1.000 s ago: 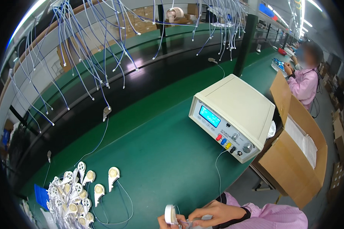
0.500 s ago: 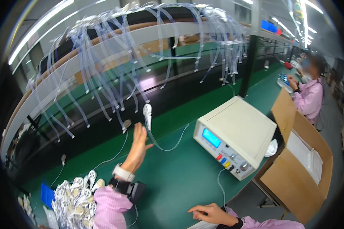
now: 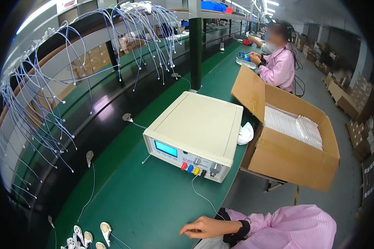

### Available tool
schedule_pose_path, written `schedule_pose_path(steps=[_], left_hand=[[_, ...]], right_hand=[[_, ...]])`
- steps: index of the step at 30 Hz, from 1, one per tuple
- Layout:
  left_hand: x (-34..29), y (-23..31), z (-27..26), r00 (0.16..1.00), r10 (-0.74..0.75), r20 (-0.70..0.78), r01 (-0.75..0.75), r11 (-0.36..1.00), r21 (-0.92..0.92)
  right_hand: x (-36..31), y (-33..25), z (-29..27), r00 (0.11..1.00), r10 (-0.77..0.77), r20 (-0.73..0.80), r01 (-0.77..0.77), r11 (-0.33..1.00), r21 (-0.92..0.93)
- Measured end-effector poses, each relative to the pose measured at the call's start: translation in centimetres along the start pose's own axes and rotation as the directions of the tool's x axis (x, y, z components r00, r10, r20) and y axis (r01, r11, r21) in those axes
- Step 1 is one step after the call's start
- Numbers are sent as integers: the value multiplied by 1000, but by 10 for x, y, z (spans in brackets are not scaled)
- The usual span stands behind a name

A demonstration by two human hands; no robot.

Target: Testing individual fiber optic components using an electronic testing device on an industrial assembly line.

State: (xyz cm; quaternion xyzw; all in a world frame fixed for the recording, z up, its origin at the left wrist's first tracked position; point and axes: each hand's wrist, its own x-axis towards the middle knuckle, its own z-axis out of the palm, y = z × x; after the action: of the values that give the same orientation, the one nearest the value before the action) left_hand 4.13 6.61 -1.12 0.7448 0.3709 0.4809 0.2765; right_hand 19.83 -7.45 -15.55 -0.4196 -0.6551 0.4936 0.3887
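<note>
My right hand (image 3: 201, 227) hangs by the near edge of the green table (image 3: 124, 195), palm down, fingers loosely bent and a little apart, with nothing seen in it. Its wrist wears a black band (image 3: 245, 227), and a thin light cable (image 3: 203, 197) runs from there up to the sockets of a beige bench tester (image 3: 195, 124) with a lit blue display. My left hand is out of view. White and cream cable-end pieces (image 3: 106, 230) lie at the lower left, cut off by the picture's edge.
White and blue cables (image 3: 145, 41) hang in bunches from the shelf rail. Small grey-white pieces on cords (image 3: 89, 157) lie along the table's back. An open cardboard box (image 3: 295, 166) holding white packs stands right of the tester. Beyond it sits a co-worker in pink (image 3: 280, 68).
The view has swung to the right. My left hand, which was raised over the table with fingers spread, has gone out of the picture. My right hand stays near the table edge, empty.
</note>
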Motion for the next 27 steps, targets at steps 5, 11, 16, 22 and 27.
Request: schedule_pose_path(steps=[5,11,16,22,27], left_hand=[[-14,-4,-4,998,-33,-58,34,999,9],[-20,-6,1,992,-47,-114,46,999,-15],[-22,-8,6,988,-63,-144,60,998,-22],[-20,-15,14,979,-88,-185,80,996,-48],[-20,-22,18,966,-108,-233,94,993,-70]], right_hand=[[-3,1,6,999,11,-41,-12,1000,-18],[-6,-2,7,999,-1,-49,-1,999,-39],[-7,3,9,998,-5,-65,3,1000,-29],[-6,2,6,997,-32,-73,30,999,-38],[-4,0,12,991,-60,-116,63,998,24]])
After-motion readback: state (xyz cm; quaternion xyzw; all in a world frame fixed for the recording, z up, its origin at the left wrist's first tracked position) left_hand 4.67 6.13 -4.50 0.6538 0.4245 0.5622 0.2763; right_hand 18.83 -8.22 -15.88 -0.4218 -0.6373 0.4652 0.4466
